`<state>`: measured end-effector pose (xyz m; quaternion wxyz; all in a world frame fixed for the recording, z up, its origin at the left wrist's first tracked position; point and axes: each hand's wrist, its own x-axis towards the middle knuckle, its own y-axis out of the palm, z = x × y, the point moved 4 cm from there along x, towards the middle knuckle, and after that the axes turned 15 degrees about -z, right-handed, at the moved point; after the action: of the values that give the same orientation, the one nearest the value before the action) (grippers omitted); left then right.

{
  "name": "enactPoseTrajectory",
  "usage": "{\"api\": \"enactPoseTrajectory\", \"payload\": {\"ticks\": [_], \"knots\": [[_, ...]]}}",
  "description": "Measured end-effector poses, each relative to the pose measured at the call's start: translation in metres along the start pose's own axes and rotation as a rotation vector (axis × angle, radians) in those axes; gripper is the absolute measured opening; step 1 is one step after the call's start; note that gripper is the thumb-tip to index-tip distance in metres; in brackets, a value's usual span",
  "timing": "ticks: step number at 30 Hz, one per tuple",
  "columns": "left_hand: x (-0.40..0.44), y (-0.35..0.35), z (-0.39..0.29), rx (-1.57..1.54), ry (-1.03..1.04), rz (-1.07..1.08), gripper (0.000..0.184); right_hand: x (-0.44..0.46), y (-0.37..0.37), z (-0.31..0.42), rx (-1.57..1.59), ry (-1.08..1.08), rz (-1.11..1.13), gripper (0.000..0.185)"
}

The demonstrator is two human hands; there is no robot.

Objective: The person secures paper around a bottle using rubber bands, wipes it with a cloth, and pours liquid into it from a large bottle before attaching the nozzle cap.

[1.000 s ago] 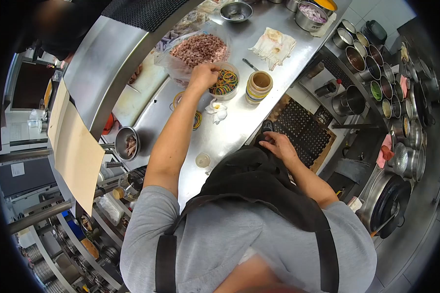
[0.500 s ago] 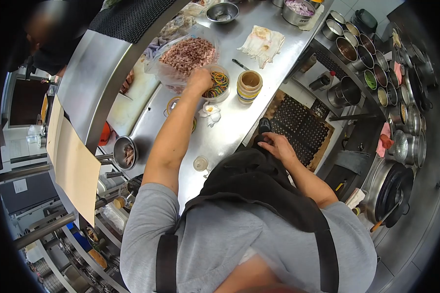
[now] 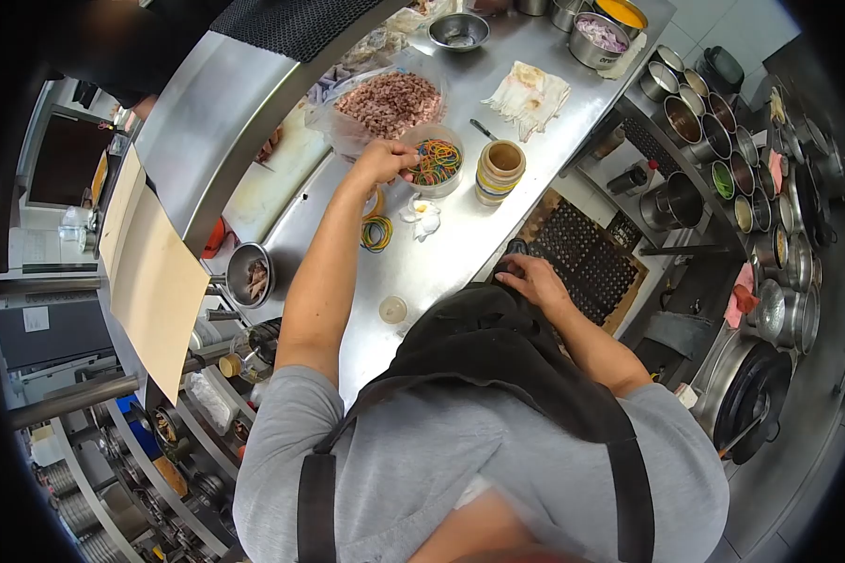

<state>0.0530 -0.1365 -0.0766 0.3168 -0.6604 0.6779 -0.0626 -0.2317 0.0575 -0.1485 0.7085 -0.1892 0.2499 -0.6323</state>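
Note:
My left hand is at the near-left rim of a clear round tub filled with coloured rubber bands. Its fingers are pinched together; whatever is between them is too small to make out. Just beyond lies an open plastic bag of diced pinkish meat. On the steel counter below my wrist is a loose bundle of yellow rubber bands, with a crumpled white wrapper beside it. My right hand rests against my black apron, thumb and fingers apart.
A jar with a brown rim, a black pen and a stained white cloth are right of the tub. Metal bowls stand farther back. A steel shelf overhangs on the left; pots line the right.
My left hand has drawn back from over the rubber bands to the tub's left rim. The view has shifted slightly. My right hand stays by the apron.

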Motion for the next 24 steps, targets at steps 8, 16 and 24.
{"api": "enactPoseTrajectory", "payload": {"ticks": [8,16,24], "knots": [[0.009,-0.002,0.007,0.02,0.09,-0.156,0.018,-0.004,-0.004,-0.004,-0.017,0.015,-0.002,0.042],[0.0,-0.002,0.002,-0.329,0.114,-0.192,0.023,-0.006,-0.004,-0.001,0.002,0.035,-0.01,0.043],[-0.101,0.024,-0.036,-0.151,0.365,0.075,0.067,-0.002,-0.018,0.042,0.367,0.011,-0.148,0.044]]}}
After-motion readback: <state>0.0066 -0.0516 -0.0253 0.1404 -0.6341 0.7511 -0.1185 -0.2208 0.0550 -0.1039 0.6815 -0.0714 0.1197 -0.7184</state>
